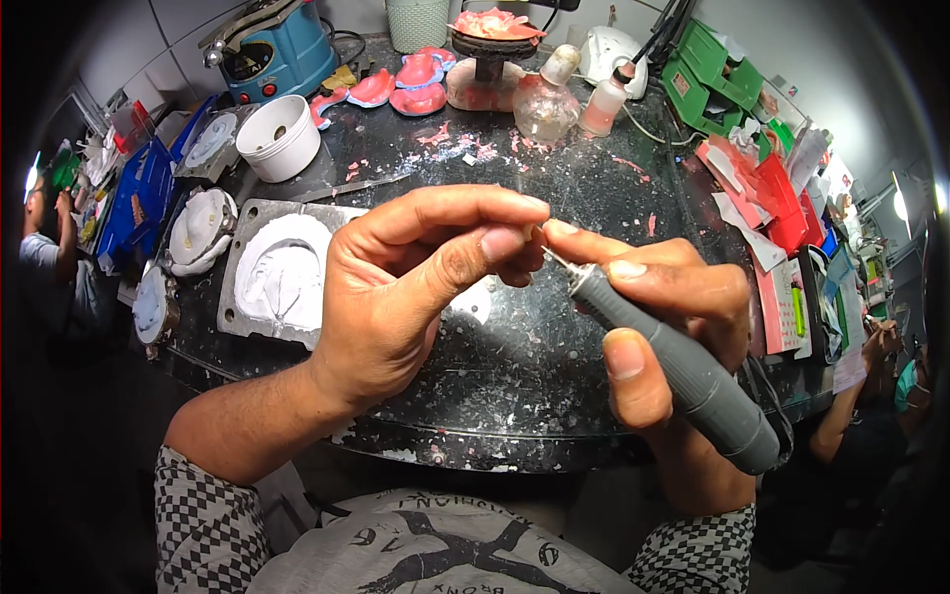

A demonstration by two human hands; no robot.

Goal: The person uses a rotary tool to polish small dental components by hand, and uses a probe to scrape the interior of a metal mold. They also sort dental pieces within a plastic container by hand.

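Note:
My left hand point(386, 272) is closed in a pinch, thumb against the index finger, on a small pale tooth-like piece point(535, 227) that is mostly hidden by the fingertips. A grey rotary handpiece point(683, 371) lies in my right hand point(683, 297), gripped like a pen, its cable trailing at the rear end. Its thin metal bur point(557, 258) points up and left toward the pale piece; whether they touch I cannot tell. Behind my left wrist sits a metal flask half point(237, 302) filled with white plaster point(282, 267) with an arch-shaped hollow.
A knife point(351, 186) lies behind the flask, by a white bowl point(279, 144). Along the back stand a blue machine point(287, 54), pink wax pieces point(418, 99), a glass spirit lamp point(546, 111) and a bottle point(606, 104). Green bins point(705, 84) and a red bin point(789, 208) are at right.

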